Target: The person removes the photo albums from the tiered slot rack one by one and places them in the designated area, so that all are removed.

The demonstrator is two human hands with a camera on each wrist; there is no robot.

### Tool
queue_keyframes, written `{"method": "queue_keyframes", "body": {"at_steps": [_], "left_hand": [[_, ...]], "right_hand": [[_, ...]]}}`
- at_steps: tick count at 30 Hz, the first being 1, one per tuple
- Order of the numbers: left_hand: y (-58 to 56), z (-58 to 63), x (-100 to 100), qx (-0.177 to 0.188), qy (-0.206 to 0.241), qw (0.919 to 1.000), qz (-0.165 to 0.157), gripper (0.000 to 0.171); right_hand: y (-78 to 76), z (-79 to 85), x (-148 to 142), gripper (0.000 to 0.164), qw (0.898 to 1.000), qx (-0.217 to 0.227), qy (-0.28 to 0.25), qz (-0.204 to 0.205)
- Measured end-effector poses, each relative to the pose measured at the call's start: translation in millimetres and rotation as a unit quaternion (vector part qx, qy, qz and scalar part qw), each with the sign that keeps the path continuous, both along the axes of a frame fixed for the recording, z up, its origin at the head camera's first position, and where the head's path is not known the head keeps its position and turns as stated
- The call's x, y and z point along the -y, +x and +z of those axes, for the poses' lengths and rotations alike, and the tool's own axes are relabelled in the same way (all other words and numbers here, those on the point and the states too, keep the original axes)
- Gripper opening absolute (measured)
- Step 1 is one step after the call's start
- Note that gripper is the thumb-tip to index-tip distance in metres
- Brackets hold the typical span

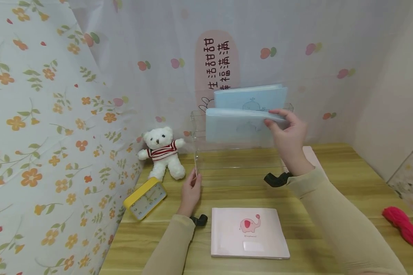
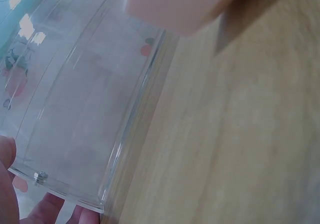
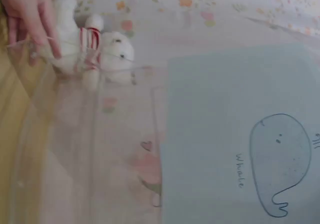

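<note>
A clear acrylic rack (image 1: pixel 197 162) with several tiers stands at the back of the table. My right hand (image 1: pixel 290 139) pinches the upper right corner of a light blue whale booklet (image 1: pixel 227 126), thumb in front and fingers behind. Seen from the right wrist, this booklet (image 3: pixel 210 134) shows a whale drawing and the word "Whale". Behind it, a second light blue booklet (image 1: pixel 232 100) stands higher up at the rack's top. My left hand (image 1: pixel 190 194) grips the rack's left side near the bottom; in the left wrist view its fingers (image 2: pixel 47 209) curl around the clear side panel (image 2: pixel 70 194).
A pink elephant booklet (image 1: pixel 230 233) lies flat in front of the rack. To the left are a white teddy bear (image 1: pixel 165 156) and a yellow clock (image 1: pixel 144 198). Another pink item (image 1: pixel 311 154) shows partly behind my right wrist. A bright pink yarn bundle (image 1: pixel 404 226) lies far right.
</note>
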State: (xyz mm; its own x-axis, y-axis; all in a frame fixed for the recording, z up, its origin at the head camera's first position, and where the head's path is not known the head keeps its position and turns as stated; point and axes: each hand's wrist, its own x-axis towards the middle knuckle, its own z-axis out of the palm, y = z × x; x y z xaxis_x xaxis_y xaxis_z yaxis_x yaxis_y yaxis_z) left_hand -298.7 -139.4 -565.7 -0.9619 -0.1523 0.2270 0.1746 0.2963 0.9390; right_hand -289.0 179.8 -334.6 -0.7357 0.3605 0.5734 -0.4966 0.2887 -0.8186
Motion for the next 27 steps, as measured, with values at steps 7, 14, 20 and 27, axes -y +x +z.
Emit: {"method": "queue_keyframes", "body": {"at_steps": [7, 14, 20, 27], "left_hand": [[0.7, 2.5, 2.3, 0.007, -0.007, 0.9999, -0.002, 0.053], [-1.4, 0.1, 2.1, 0.011, -0.004, 0.9999, -0.002, 0.053], [-1.6, -1.9, 3.5, 0.01, -0.001, 0.9999, -0.005, 0.055], [-1.8, -2.3, 2.9, 0.013, 0.0, 0.9999, -0.005, 0.055]], "right_hand": [[15.0, -46.1, -7.2, 0.034, 0.987, 0.103, 0.116, 0.039], [24.2, -84.9, -12.9, 0.03, 0.965, 0.171, 0.182, 0.076], [24.7, -104.7, -11.4, 0.027, 0.956, 0.207, 0.183, 0.095], [24.3, -120.1, -13.8, 0.029, 0.945, 0.254, 0.172, 0.117]]}}
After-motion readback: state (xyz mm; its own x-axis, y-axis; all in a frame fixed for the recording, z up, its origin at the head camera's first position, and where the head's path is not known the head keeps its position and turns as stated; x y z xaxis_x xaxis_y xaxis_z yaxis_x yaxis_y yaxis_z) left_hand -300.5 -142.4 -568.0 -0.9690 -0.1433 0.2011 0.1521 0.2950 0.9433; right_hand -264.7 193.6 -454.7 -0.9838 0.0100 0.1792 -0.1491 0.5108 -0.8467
